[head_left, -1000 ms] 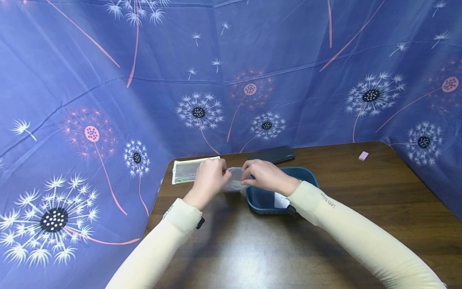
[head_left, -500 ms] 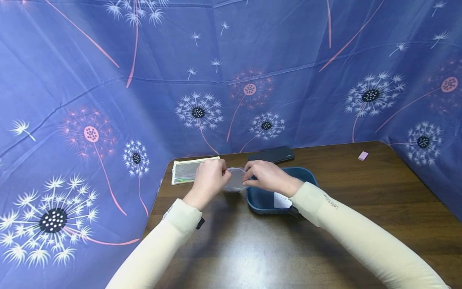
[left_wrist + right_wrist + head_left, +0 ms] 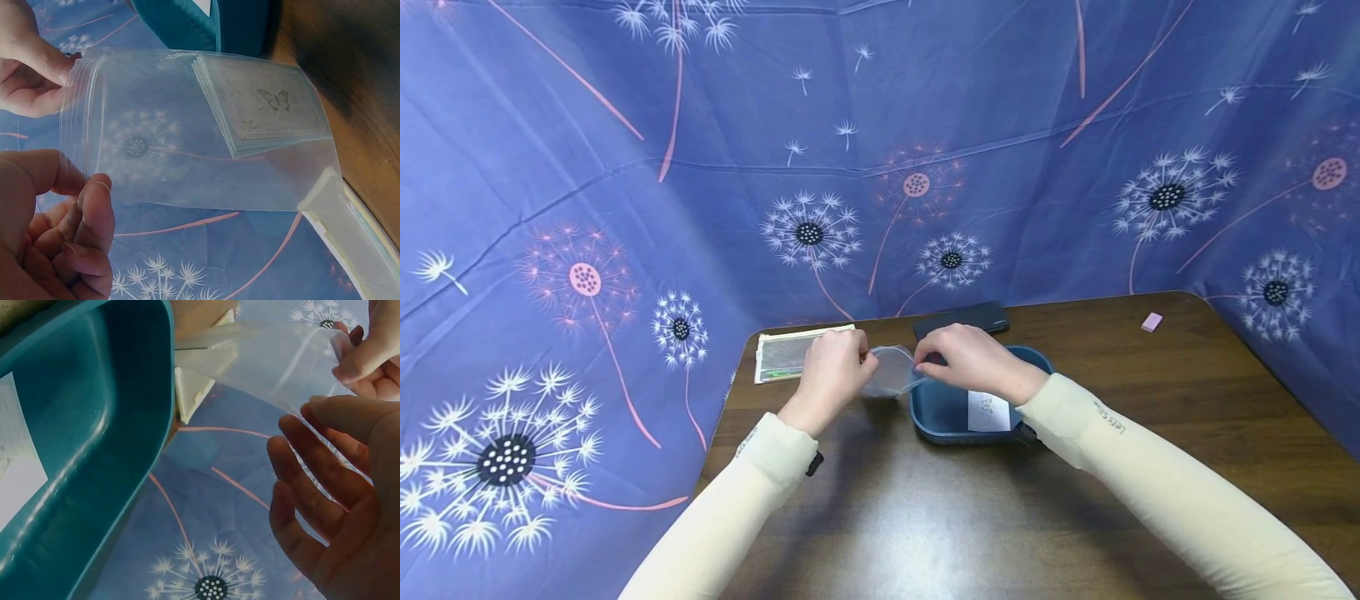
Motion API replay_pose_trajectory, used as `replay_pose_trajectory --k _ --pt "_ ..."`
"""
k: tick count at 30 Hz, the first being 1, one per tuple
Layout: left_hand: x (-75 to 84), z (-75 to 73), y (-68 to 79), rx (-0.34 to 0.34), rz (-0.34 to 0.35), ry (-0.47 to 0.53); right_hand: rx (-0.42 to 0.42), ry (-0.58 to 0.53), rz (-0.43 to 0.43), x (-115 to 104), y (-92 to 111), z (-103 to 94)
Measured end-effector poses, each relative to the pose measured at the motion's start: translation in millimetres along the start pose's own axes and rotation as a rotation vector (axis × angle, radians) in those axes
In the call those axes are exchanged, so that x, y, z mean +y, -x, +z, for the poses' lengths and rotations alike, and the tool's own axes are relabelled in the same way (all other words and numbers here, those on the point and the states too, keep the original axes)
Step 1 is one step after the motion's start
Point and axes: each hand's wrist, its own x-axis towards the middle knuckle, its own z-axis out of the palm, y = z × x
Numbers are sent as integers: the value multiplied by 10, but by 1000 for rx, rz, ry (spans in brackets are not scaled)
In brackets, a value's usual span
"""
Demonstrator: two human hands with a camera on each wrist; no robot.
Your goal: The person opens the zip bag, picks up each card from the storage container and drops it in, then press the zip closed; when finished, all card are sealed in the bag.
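A clear zip bag stretches between my hands. A small stack of cards lies at its bottom end, the top one printed with a butterfly. My left hand pinches one corner of the zip edge between thumb and index finger. At the opposite corner, my right hand pinches the edge with thumb and index finger, its other fingers loosely bent in the right wrist view. Just right of the bag stands a teal plastic bin, partly under my right hand, with a white printed card inside.
A mesh zip pouch lies behind my left hand on the brown wooden table. Behind the bin is a dark flat case. A small pink block sits far right. Patterned blue cloth hangs around the table.
My right hand has shifted right along the zip edge, spreading the bag wider. More of the white card in the bin shows now. My left hand has stayed nearly still.
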Motion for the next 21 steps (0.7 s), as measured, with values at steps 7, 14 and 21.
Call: replay_pose_trajectory --k 7,14,21 --pt "3 -6 5 -1 0 1 47 2 28 102 41 -105" --pt "15 -6 -4 0 -3 7 47 78 120 369 93 -122" --pt "15 2 4 -13 -18 -2 -19 117 207 680 146 -10"
